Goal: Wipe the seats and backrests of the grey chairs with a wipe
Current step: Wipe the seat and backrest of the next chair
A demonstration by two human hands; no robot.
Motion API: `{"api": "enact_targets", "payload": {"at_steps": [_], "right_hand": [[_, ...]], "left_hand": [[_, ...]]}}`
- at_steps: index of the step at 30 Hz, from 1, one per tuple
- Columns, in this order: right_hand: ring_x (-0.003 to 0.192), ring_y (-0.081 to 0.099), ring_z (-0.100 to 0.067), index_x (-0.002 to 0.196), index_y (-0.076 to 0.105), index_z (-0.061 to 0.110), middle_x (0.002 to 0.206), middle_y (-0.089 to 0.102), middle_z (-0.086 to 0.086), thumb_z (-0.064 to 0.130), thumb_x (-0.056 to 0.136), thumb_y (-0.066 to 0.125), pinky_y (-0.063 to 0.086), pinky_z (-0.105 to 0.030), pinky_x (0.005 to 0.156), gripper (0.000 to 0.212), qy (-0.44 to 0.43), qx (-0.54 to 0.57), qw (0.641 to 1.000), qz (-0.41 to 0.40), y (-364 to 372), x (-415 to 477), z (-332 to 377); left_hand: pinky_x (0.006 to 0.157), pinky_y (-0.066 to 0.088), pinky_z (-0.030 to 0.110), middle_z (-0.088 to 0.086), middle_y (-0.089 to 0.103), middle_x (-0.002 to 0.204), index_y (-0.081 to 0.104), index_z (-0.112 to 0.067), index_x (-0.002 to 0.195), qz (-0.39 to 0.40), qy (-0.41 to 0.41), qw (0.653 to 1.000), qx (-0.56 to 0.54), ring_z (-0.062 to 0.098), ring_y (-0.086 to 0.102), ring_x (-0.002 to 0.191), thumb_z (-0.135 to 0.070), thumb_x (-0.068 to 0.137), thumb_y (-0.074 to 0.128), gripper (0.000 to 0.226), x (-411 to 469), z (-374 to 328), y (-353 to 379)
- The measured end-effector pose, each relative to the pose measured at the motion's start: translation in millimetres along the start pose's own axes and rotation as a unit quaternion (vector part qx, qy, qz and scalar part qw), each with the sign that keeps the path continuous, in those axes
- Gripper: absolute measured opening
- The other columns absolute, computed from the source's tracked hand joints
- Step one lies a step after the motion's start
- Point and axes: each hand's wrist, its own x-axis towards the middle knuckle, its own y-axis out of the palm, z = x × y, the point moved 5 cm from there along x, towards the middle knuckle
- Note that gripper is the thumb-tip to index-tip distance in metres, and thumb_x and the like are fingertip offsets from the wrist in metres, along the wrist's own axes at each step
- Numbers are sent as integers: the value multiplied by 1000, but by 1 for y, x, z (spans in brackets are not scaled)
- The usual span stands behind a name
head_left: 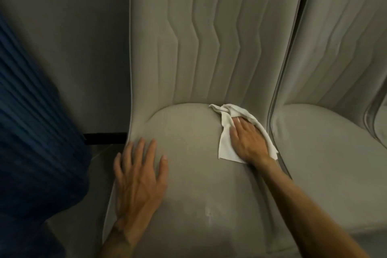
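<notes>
A grey upholstered chair fills the middle of the view, its ribbed backrest rising behind the rounded seat. A white wipe lies on the back right part of the seat, partly bunched near the backrest. My right hand lies flat on the wipe with fingers pointing toward the backrest, pressing it onto the seat. My left hand rests flat and spread on the seat's left edge, holding nothing. A second grey chair stands directly to the right, touching the first.
A dark blue pleated fabric hangs at the left. A grey wall stands behind the chairs, with a dark skirting strip at its foot. A third chair's edge shows at far right.
</notes>
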Motion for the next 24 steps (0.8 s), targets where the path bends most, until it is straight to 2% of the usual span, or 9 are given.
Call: {"api": "enact_targets", "payload": {"at_steps": [3,6,9,11,15,17,19,21,24], "right_hand": [[145,33,-29,148,38,14,154,42,-11,35,107,26,20,-46,123,47,49,-32,998,26,16,12,42],[157,7,-26,162,13,18,170,12,-4,39,109,23,6,-46,127,58,-25,-12,999,45,43,26,110],[156,13,-28,161,19,21,168,20,-2,43,106,20,13,-45,124,59,-169,-7,984,45,56,22,157],[155,19,-27,160,26,22,165,29,-1,45,105,19,19,-44,122,60,-214,-8,976,41,50,22,140],[155,20,-21,160,24,21,166,27,-1,39,109,22,9,-39,128,55,-123,-58,990,34,23,37,36],[152,25,-20,160,23,22,164,31,0,38,108,24,15,-36,126,54,-82,-53,994,42,10,32,19],[154,20,-23,161,19,23,166,26,0,39,107,21,11,-39,127,56,-53,-49,997,39,11,30,37],[158,5,-23,162,12,24,170,12,1,41,108,18,4,-41,127,58,-58,-27,996,56,24,20,71],[158,1,-21,162,14,26,170,11,4,44,107,16,4,-42,127,58,-160,-7,985,61,41,-15,128]], "left_hand": [[119,26,59,14,53,152,56,-16,146,5,-8,1000,2,37,41,144,-51,101,35,61,-1,1,-2],[115,30,61,16,56,148,60,-14,143,-29,-3,1000,11,38,47,140,-48,100,39,58,-1,0,-3],[112,35,61,17,59,145,65,-12,137,-80,4,996,24,40,54,134,-46,99,41,57,-1,-2,-3],[110,37,60,15,60,145,68,-14,135,-108,-1,994,33,39,57,132,-46,97,42,56,0,0,0],[109,35,59,13,61,145,69,-15,134,-95,-19,995,25,40,59,130,-50,96,38,60,8,-6,1],[108,36,59,14,61,144,69,-14,133,-85,-20,996,23,40,61,128,-53,100,31,63,6,-9,-3],[108,37,59,14,61,144,69,-15,134,-74,-15,997,15,40,61,128,-56,103,25,68,10,-8,-6],[109,36,59,13,61,145,69,-15,134,-79,-15,997,21,39,60,129,-56,101,29,65,10,-5,-4],[107,38,59,13,62,144,69,-16,133,-127,-13,992,20,39,60,128,-47,98,42,54,5,-4,-4]]}}
